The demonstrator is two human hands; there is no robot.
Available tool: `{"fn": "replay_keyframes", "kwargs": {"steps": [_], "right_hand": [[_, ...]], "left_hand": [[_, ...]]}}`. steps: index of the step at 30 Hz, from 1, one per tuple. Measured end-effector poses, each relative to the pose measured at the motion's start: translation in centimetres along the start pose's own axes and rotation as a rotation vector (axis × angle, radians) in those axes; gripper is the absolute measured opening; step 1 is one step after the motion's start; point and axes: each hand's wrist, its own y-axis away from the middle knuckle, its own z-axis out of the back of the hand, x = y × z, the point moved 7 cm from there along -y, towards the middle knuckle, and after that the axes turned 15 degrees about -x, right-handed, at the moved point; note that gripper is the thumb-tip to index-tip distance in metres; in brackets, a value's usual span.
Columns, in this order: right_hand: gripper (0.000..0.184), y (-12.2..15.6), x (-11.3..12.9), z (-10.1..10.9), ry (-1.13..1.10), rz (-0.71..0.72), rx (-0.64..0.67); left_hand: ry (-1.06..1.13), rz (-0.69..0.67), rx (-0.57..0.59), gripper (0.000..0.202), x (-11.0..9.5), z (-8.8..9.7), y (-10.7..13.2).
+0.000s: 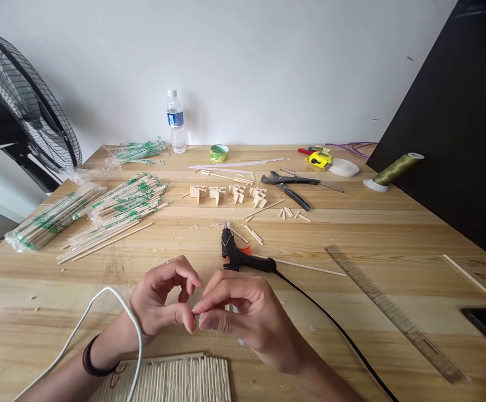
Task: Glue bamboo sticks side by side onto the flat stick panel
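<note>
**Two hands pinched together above the stick mat**

Your left hand [163, 304] and right hand [243, 318] meet fingertip to fingertip. Each grip is pinched together, and whether a small piece sits between them cannot be told. The stick mat [188, 379] lies just below them at the near edge of the tabletop [394, 223]. The glue gun [237, 255] rests just beyond your fingers, and its black cord [335, 329] runs past your right wrist. A white cable [108, 288] loops over your left wrist. A ruler [398, 314] lies to the right, stick bundles [117, 204] to the left and pliers [289, 187] farther back.
</note>
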Motion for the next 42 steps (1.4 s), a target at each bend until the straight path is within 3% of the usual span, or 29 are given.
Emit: {"fn": "replay_keyframes", "kwargs": {"steps": [7,12,22,30,36,42], "right_hand": [[0.001,-0.2,0.6,0.4,0.121,0.082,-0.057],[0.009,0.1,0.6,0.1,0.160,0.046,-0.010],[0.011,0.4,-0.2,-0.6,0.123,-0.059,0.075],[0.022,0.6,-1.2,-0.5,-0.124,-0.236,0.117],[0.021,-0.1,-1.0,0.5,-0.005,-0.173,-0.011],[0.014,0.0,-0.7,0.5,0.115,-0.093,-0.003]], "left_hand": [[-0.191,-0.203,-0.178,0.037,-1.5,1.1,-0.3],[-0.275,-0.301,-0.170,0.039,-2.4,1.0,-0.4],[-0.287,-0.307,-0.135,0.038,-2.3,0.6,-0.6],[-0.303,-0.311,-0.147,0.038,-2.3,0.7,-0.7],[-0.300,-0.310,-0.169,0.039,-2.6,0.9,-0.8],[-0.309,-0.323,-0.164,0.038,-2.7,0.8,-0.8]]}}
